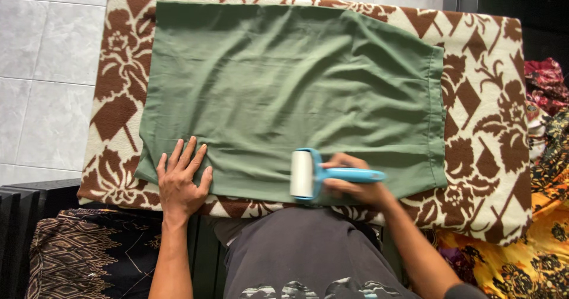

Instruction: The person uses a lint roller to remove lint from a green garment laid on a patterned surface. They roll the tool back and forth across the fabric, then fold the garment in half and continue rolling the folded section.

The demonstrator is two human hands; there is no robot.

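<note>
overhead, the largest thing is the counter (486, 133), draped in a cream blanket with a brown floral and diamond pattern, set against a pale tiled wall (41, 68). spread flat over most of it is a green cloth (284, 91), roughly rectangular, with soft creases across its middle and a hemmed edge along the right side. heaps of patterned fabric sit off the counter: red, yellow and orange florals (545, 216) at the right, a dark brown woven print (83, 257) at the lower left. the person's grey-clad lap fills the bottom centre.

the left hand (181, 180) lies palm down, fingers spread and flat, on the near left corner of the green cloth, gripping nothing, only pressing the cloth to the counter. the right hand (355, 183) is closed round the blue handle of a lint roller (311, 174), whose white roll stands on the cloth near its near edge, just left of the hand and well apart from the left hand.

judged from this: the rolling step is in hand, with the roller at the near edge of the cloth and most of the surface lying beyond it. the next move calls for even pressure on the roll, strokes kept running away from the pinned corner so the cloth does not bunch, and the left hand holding firm. the creases in the middle could catch or fold under the roll.
</note>
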